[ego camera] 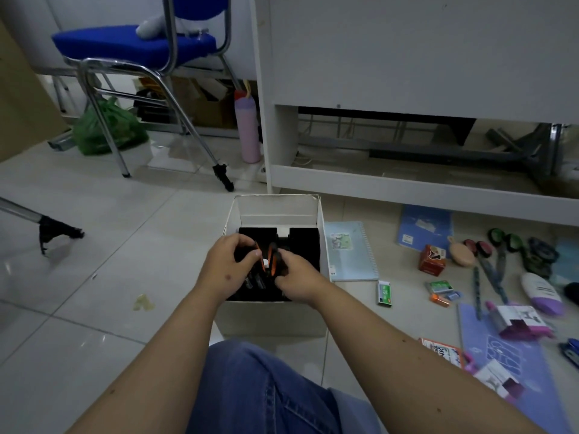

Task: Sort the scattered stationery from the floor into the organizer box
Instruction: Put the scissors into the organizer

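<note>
A white organizer box (322,233) with black compartments stands on the floor in front of me. Both hands are over its near half. My left hand (227,266) and my right hand (297,278) pinch a black and orange scissors (268,256) between them, handles up, inside the box. Stationery lies scattered on the floor to the right: a spiral notebook (352,253), a blue notebook (424,227), a staple box (384,292), an orange box (433,260), several scissors (498,264) and a purple folder (513,361).
A blue chair (134,45) stands at the back left with a green bag (106,128) under it. A pink bottle (249,130) leans by the white desk panel (407,57). A tripod foot (56,231) sits at the left. My jeans-clad knee (257,389) is below.
</note>
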A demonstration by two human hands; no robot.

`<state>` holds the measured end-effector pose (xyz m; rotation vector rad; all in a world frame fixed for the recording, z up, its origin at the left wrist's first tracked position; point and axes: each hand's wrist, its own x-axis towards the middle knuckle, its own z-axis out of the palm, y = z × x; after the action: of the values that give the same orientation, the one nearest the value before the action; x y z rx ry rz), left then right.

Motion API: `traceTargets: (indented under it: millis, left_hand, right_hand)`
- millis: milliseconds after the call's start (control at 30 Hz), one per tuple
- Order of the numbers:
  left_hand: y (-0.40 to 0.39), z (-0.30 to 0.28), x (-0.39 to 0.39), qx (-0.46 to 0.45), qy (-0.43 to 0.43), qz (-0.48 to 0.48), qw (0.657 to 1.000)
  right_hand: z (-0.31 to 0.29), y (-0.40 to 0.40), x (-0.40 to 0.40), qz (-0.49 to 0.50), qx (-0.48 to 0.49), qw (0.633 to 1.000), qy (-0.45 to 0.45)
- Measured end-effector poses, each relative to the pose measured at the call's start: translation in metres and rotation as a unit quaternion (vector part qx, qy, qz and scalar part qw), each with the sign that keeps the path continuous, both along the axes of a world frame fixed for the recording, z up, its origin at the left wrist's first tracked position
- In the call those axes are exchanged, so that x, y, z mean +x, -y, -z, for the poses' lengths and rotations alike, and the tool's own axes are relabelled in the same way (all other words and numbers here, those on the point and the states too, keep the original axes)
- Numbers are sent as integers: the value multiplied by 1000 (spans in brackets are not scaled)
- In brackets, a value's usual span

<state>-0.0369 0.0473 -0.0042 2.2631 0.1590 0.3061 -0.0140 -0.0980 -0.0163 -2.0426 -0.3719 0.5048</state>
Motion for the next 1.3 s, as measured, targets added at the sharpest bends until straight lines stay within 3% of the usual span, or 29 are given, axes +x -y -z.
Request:
traceTargets:
  millis: [300,633,900,1300]
  left_hand:
    - [33,-11,8,83,56,-25,995]
    - [156,-1,30,65,107,125,984]
    - [260,37,42,3,29,233,972]
    - [387,86,88,-113,-143,292,939]
  right_hand:
    - [-15,34,5,48,-32,998,24]
    - [-5,141,17,173,-60,983,33]
    - [30,263,14,336,-90,938,9]
    - [75,389,57,434,-156,887,-19]
